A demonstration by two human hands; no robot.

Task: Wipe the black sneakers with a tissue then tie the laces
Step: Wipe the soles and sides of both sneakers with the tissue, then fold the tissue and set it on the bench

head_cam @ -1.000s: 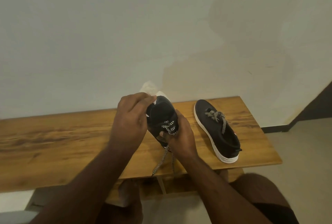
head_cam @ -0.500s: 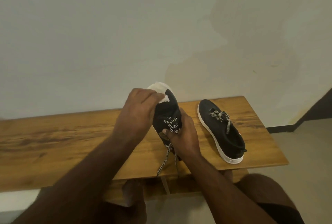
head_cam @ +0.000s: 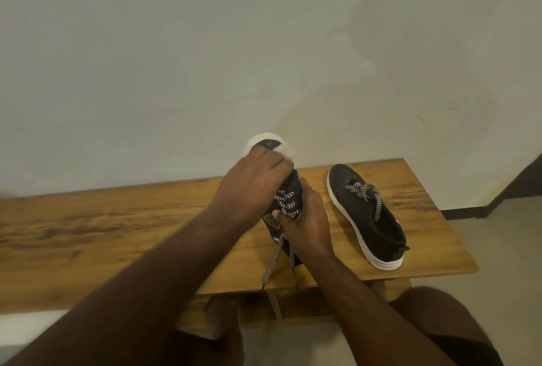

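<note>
- My right hand grips a black sneaker from its right side, thumb curled against the laced tongue, holding it tilted toe-up above a wooden table.
- My left hand curls over the sneaker's forefoot and presses a white tissue against the toe; only a corner of the tissue shows past my fingers, beside the white toe cap.
- This sneaker's black-and-white laces cross the tongue untied, and their two loose ends hang down past the table's near edge.
- The second black sneaker sits flat on the table's right end, just beside my right hand but not touching it, toe toward the wall, white sole visible, its laces gathered in a knot.
- The table stands against the pale wall, with grey floor to the right.
- My knees in brown shorts show below the table edge.
</note>
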